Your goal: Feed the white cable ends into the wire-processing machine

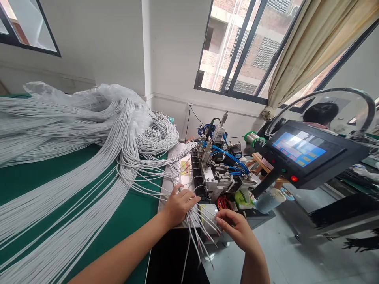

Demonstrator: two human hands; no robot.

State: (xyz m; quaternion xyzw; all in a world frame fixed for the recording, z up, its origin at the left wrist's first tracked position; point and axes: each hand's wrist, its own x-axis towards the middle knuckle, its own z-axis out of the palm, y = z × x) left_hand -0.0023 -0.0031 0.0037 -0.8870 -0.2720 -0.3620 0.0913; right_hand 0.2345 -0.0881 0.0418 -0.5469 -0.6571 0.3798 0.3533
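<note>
My left hand (181, 206) is closed over a bunch of white cables (197, 223), near the front corner of the machine's metal plate. The cables' loose ends fan out to the right and hang past the edge, some with stripped reddish tips. My right hand (238, 228) is curled at the right of these ends, thumb and forefinger pinched at one cable tip. Beyond my left hand stands a wire-processing machine (211, 173) with blue air tubes. Several cables run along its black feed strip (196, 173), their ends towards the mechanism.
Large bundles of white cable (112, 146), partly under clear plastic, lie on the green table (97, 173) at left. A control screen (299, 148) on a post overhangs the right side. Behind it are a wire spool (254, 139) and another person (321, 112).
</note>
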